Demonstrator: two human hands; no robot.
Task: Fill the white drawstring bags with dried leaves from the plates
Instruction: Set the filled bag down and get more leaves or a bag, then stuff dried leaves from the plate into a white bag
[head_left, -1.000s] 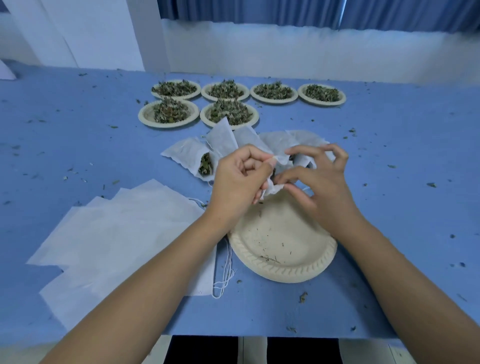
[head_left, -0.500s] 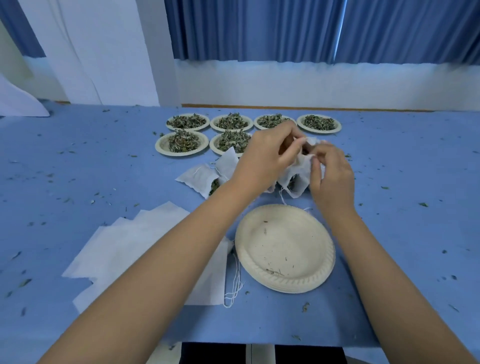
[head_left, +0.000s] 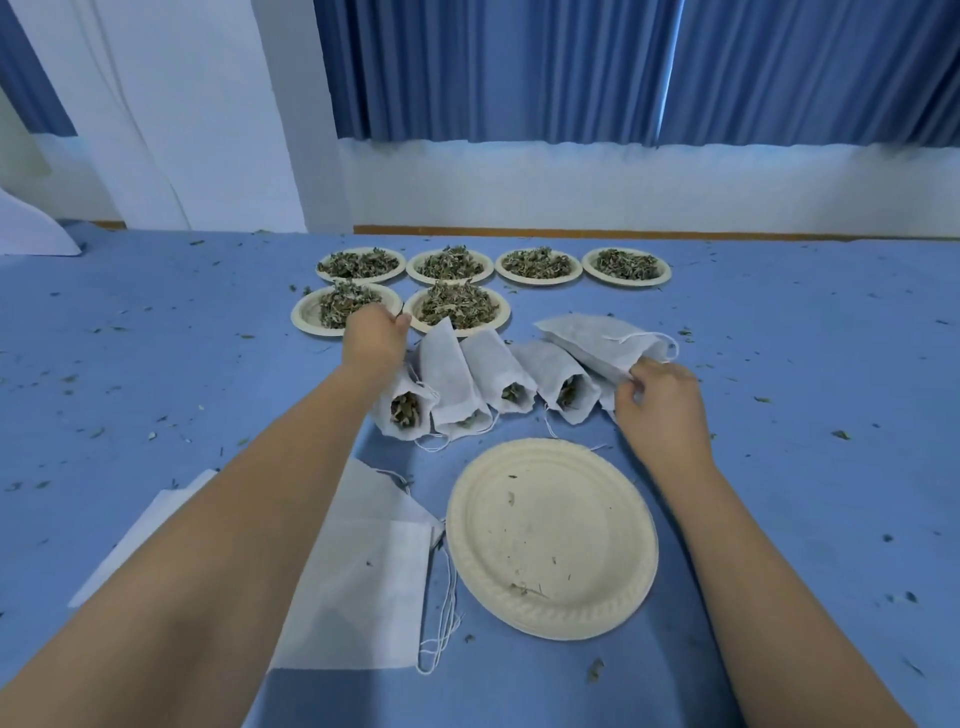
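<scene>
Two arms (head_left: 291, 499) outstretched; right hand (head_left: 661, 410) pinches bag (head_left: 597, 338).

Tabletop: a wide blue tabletop (head_left: 156, 364) fills the lower view and runs back to the far wall.
Far edge: a thin wooden strip (head_left: 623, 234) lies where the tabletop meets the wall.
Wall: a low white band of wall (head_left: 623, 187) lies under the curtains.
Curtains: pleated blue curtains (head_left: 493, 67) hang across the top; a bright line of light shows at a gap (head_left: 674, 62).
Pillar: a broad white pillar (head_left: 182, 104) stands at the left.
Light: soft and even, with no hard shadows.
</scene>
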